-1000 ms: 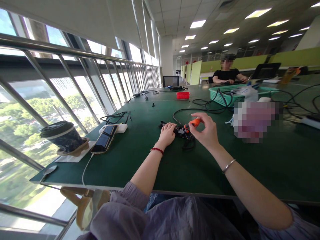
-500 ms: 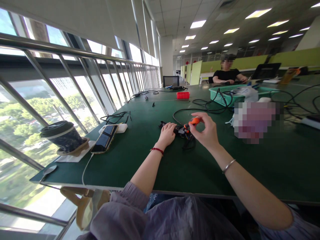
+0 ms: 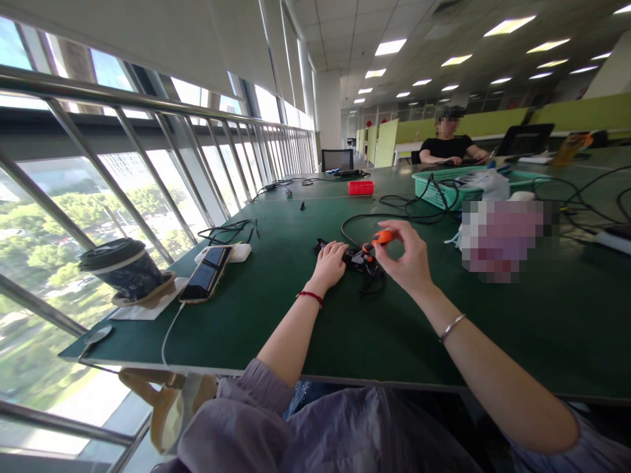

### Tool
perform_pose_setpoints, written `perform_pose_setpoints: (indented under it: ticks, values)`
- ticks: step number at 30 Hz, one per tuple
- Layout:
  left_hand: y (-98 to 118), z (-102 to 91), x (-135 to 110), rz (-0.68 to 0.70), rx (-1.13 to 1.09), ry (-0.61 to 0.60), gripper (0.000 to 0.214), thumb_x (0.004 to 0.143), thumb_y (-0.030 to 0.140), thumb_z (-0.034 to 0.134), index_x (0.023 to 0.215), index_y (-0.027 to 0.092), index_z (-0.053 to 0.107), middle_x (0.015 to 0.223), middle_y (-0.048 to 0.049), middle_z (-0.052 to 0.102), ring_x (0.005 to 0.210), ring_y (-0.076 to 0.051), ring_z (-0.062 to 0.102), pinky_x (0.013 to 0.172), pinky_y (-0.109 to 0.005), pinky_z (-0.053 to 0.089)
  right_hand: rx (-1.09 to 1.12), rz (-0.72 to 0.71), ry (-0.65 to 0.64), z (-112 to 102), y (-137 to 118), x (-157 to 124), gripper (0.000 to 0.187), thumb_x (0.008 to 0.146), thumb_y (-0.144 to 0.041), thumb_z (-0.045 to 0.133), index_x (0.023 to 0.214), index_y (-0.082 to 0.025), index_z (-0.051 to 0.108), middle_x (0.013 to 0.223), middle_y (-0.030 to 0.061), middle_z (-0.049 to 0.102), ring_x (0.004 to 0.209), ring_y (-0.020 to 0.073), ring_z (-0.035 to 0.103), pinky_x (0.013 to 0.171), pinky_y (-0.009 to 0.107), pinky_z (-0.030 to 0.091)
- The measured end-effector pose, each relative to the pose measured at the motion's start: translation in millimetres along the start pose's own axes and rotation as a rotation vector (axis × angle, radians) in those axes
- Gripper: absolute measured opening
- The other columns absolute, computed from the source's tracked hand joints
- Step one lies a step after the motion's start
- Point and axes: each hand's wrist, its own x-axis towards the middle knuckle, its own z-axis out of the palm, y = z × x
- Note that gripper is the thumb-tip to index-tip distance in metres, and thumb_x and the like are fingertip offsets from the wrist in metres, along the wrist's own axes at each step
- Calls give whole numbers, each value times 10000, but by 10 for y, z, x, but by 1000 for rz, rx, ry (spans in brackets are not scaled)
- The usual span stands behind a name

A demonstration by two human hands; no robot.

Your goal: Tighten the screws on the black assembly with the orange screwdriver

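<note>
My right hand pinches the orange-and-black handle of a screwdriver between thumb and fingers. The screwdriver slants down to the left, its tip at a black device with wires that lies on the green table. I cannot make out exactly where the tip rests. My left hand is closed over the left part of the device, its fingers bent round it and hiding some of it. Dark cables hang loosely at the device's near right side.
Behind the hands stand a small red box and a green basket with cables. To the left are a phone, a white case and a lidded cup. A person sits across the table. A metal railing runs along the left.
The screwdriver handle has turned or tilted very slightly in my right hand. My left hand and the device stay where they were.
</note>
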Motion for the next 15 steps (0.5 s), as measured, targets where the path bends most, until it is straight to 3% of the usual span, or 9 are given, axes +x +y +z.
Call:
perform_pose_setpoints:
  ticks: [6,12,15]
  values:
    - [1,-2,1,-4,3,-5,523,828,91,409,1334,208,473,1424,-44,475,1380,-211,316,1180,-406,242,-73,33,-27,-1,8,1,110,784,-340,613,822,-237,604,646,-2,597,653,188,576,757,373,486]
    - [-4,4,6,1,5,0,519,830,95,406,1334,199,476,1422,-48,478,1374,-210,324,1183,-396,238,-11,20,-6,0,1,5,272,752,-250,591,1023,-228,579,745,2,628,718,193,609,779,374,490]
    - [-9,8,6,3,5,3,515,833,96,405,1334,186,478,1423,-54,478,1373,-213,325,1185,-392,235,-15,15,-8,1,5,4,261,752,-246,591,1012,-227,584,716,-1,618,701,193,603,777,377,492]
